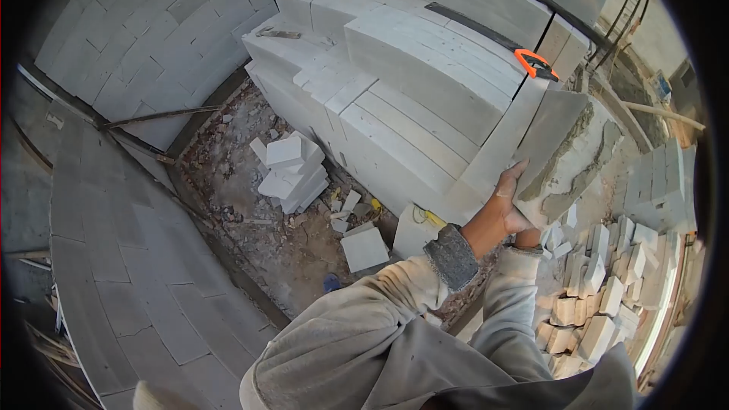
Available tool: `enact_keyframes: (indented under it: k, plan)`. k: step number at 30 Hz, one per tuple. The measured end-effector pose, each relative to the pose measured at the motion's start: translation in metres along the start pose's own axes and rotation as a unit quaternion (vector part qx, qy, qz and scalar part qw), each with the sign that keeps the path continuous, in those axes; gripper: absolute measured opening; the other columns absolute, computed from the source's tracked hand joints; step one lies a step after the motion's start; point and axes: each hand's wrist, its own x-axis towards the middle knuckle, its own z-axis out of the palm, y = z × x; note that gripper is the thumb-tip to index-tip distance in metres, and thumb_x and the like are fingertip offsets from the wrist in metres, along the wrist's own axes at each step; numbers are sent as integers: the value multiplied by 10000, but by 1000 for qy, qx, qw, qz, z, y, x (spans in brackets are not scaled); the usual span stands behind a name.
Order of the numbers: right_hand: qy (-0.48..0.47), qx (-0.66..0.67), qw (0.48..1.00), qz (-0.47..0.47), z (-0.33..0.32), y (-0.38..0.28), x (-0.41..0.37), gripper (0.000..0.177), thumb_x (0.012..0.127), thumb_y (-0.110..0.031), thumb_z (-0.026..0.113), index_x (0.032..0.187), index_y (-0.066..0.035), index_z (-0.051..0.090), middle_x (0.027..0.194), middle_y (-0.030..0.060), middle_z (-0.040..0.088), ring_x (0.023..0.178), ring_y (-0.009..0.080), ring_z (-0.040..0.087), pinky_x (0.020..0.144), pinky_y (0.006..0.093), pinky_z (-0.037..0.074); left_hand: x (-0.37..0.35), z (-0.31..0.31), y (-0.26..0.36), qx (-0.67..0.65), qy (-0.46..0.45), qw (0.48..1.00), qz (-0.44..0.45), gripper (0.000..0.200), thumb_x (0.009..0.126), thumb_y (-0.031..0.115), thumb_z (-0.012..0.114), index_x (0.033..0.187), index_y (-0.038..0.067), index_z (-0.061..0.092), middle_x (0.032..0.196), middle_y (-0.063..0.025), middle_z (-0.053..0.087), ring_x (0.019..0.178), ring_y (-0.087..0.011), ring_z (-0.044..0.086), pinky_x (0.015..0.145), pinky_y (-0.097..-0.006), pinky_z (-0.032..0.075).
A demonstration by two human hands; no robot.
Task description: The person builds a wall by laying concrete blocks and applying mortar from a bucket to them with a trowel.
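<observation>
The left hand (507,201) gripped the lower left edge of a pale grey block (563,153), with the thumb pressed up along its side. The block was held up at the right end of the stack of white blocks (410,83), just below an orange-handled saw (535,63). One of its faces was smooth and flat, while the facing side was rough and chipped, crusted with uneven patches of mortar. The right hand was hidden beneath the block, so its grip could not be told; only the right sleeve (516,292) showed.
</observation>
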Motion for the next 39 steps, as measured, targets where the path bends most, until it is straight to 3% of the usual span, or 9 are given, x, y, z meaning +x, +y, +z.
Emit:
enact_keyframes:
  k: [12, 19, 26, 28, 29, 31, 32, 36, 39]
  plan:
    - [8, -7, 994, -110, 85, -13, -23, 543, 1009, -461, 470, 1358, -44, 475, 1291, 67, 559, 1121, 204, 551, 991, 348, 428, -51, -11, 0, -69, -86, 991, -72, 506, 949, 414, 556, 1331, 83, 547, 1300, -208, 551, 1177, -374, 518, 936, -549, 467]
    - [135, 1, 955, -265, 216, -49, -87, 565, 1001, -504, 474, 1328, -44, 495, 1260, 61, 572, 1099, 208, 548, 993, 350, 413, -176, 41, -4, -49, -138, 978, -147, 782, 901, 492, 592, 1481, 40, 327, 1342, -253, 343, 1211, -358, 430, 956, -512, 433]
    - [57, 208, 925, -314, 275, -13, -89, 621, 1045, -468, 385, 1497, -46, 324, 1473, 100, 418, 1297, 266, 442, 1097, 383, 363, -357, 111, 34, -107, -159, 949, -249, 751, 970, 452, 484, 1448, -36, 171, 1168, -178, 311, 1120, -350, 437, 868, -577, 497]
    - [175, -141, 852, -472, 258, 29, -75, 622, 1037, -473, 389, 1490, -51, 332, 1477, 113, 406, 1298, 286, 439, 1091, 401, 365, -420, 82, 61, -96, -187, 941, -264, 763, 985, 464, 479, 1474, 8, 112, 1192, -223, 302, 1103, -402, 464, 872, -564, 516]
    - [216, -256, 782, -526, 251, 53, -69, 636, 1028, -485, 394, 1487, -48, 332, 1476, 126, 400, 1296, 296, 438, 1083, 405, 370, -459, 89, 59, -88, -201, 948, -230, 751, 989, 464, 468, 1470, 6, 117, 1196, -231, 299, 1109, -409, 467, 888, -571, 517]
    - [43, 0, 896, -442, 312, 92, -85, 699, 985, -528, 411, 1477, -37, 335, 1454, 155, 409, 1284, 307, 443, 1049, 413, 394, -527, 89, 75, -58, -230, 956, -174, 731, 1001, 477, 430, 1469, -7, 146, 1229, -273, 312, 1100, -424, 504, 905, -548, 552]
    - [-119, 272, 926, -234, 360, 91, -111, 720, 960, -543, 415, 1468, -37, 347, 1441, 156, 424, 1281, 307, 448, 1036, 426, 404, -558, 90, 87, -35, -254, 955, -150, 738, 1002, 485, 419, 1477, -10, 147, 1257, -293, 307, 1108, -428, 509, 889, -526, 565]
    - [21, 283, 937, -201, 450, 173, -97, 796, 865, -574, 428, 1463, -53, 370, 1429, 151, 448, 1275, 335, 451, 1024, 492, 408, -663, 75, 145, 188, -314, 930, 32, 797, 994, 492, 433, 1524, -13, 117, 1412, -370, 246, 1215, -385, 497, 848, -432, 586]
    - [4, 350, 918, -188, 512, 231, -90, 776, 865, -538, 421, 1471, -58, 364, 1451, 153, 428, 1295, 354, 445, 1035, 513, 412, -677, 67, 182, 474, -221, 797, 303, 831, 960, 477, 524, 1515, -13, 147, 1449, -307, 272, 1319, -339, 418, 1016, -478, 459]
